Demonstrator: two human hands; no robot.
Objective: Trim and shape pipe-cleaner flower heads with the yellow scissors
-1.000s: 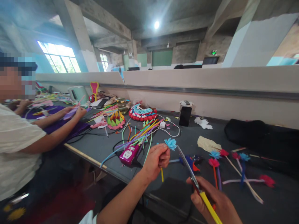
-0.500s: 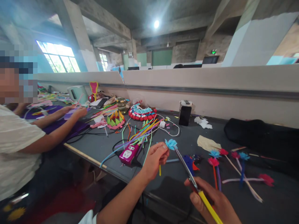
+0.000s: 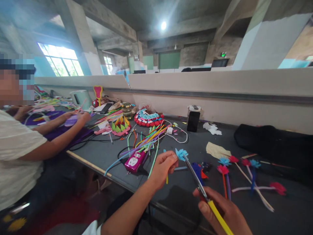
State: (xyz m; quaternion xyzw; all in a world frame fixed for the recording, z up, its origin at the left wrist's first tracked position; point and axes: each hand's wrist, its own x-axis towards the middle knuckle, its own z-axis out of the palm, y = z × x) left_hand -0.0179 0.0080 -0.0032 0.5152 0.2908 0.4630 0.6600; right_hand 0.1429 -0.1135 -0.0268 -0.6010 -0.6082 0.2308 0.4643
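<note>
A light-blue fluffy craft flower (image 3: 181,154) is pinched between the thumb and fingers of my left hand (image 3: 164,165), its petals pointing up and right. A yellow stem end shows below that hand. My right hand (image 3: 221,207) is wrapped around the yellow handle of long-bladed scissors (image 3: 197,182). The blade tips touch the right side of the blue petals; whether the blades are parted I cannot tell. Finished-looking flowers with pipe-cleaner stems, such as a pink flower (image 3: 223,169) and a red flower (image 3: 278,188), lie to the right on the dark table (image 3: 186,209).
A purple power strip (image 3: 134,161) lies left of my hands under a bunch of coloured pipe cleaners (image 3: 154,138). Behind stand a phone (image 3: 193,121) and a beaded blue-and-red piece (image 3: 149,117). A black cloth (image 3: 269,140) lies right. At the left a co-worker (image 3: 22,153) handles purple material.
The blue flower has tilted and shifted slightly to the right and down in my left hand's fingers. The scissor tips have moved slightly right along with it.
</note>
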